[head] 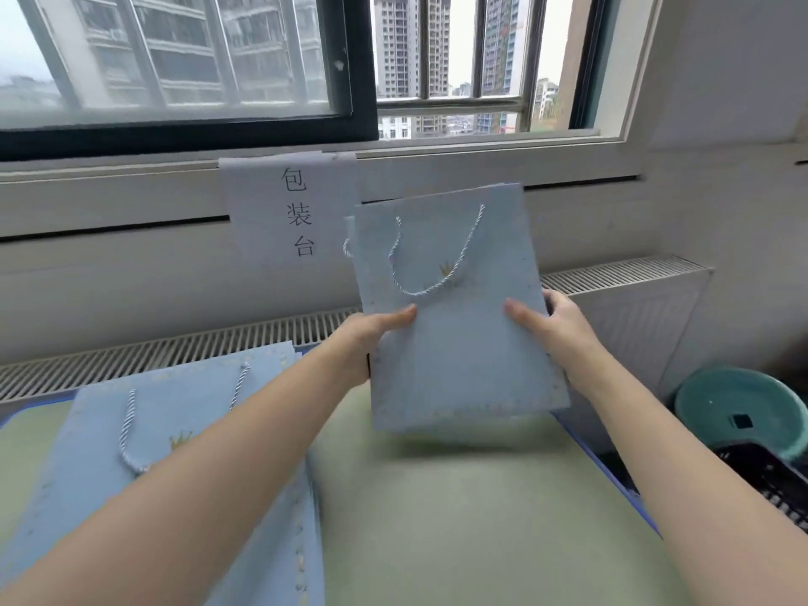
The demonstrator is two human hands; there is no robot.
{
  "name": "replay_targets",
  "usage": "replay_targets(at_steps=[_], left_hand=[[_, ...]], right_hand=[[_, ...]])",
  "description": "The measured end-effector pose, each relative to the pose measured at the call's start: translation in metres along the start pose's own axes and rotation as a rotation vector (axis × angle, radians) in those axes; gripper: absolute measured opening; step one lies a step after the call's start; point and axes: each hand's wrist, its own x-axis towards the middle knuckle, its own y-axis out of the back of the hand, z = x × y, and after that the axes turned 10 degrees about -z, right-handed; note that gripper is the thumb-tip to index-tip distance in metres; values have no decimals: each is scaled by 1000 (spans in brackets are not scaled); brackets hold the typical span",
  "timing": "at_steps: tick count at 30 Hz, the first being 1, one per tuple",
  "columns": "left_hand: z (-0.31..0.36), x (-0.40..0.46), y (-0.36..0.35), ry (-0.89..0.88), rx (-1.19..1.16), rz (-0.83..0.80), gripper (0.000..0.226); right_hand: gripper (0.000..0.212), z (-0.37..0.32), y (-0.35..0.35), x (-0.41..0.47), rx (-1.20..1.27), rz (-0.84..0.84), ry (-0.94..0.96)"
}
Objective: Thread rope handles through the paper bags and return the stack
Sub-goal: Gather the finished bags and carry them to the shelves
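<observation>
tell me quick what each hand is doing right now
Left hand: grips the left edge of the raised blue paper bag.
Right hand: grips the same bag's right edge.

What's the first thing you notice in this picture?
A pale blue paper bag held up in the middle, its left hand and right hand gripping the sides, with a twisted rope handle looping down its front. More blue bags lie on the green table at lower left, and a paper sign hangs under the window.

Left hand (371, 338) and right hand (555, 325) hold blue paper bag (459, 352) upright above table (459, 518) | rope handle (430, 273) hangs down | stack (183, 430) lies left
</observation>
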Motion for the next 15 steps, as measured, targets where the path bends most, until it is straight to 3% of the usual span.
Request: replay_targets(at_steps=[1,4,9,12,15], left_hand=[[5,-9,-3,-75,48,-33,30],[8,-40,-12,-250,199,-175,41],[-17,-86,-15,-406,269,-182,101],[-28,-111,-25,-457,362,-154,106],[-34,-129,-32,-558,446,-51,93]], right_hand=[[52,-8,4,-10,15,-14,45],[27,-29,9,-45,57,-125,156],[55,-27,14,-110,96,-271,161],[63,-27,12,-134,133,-286,194],[63,-32,8,-152,151,-259,264]])
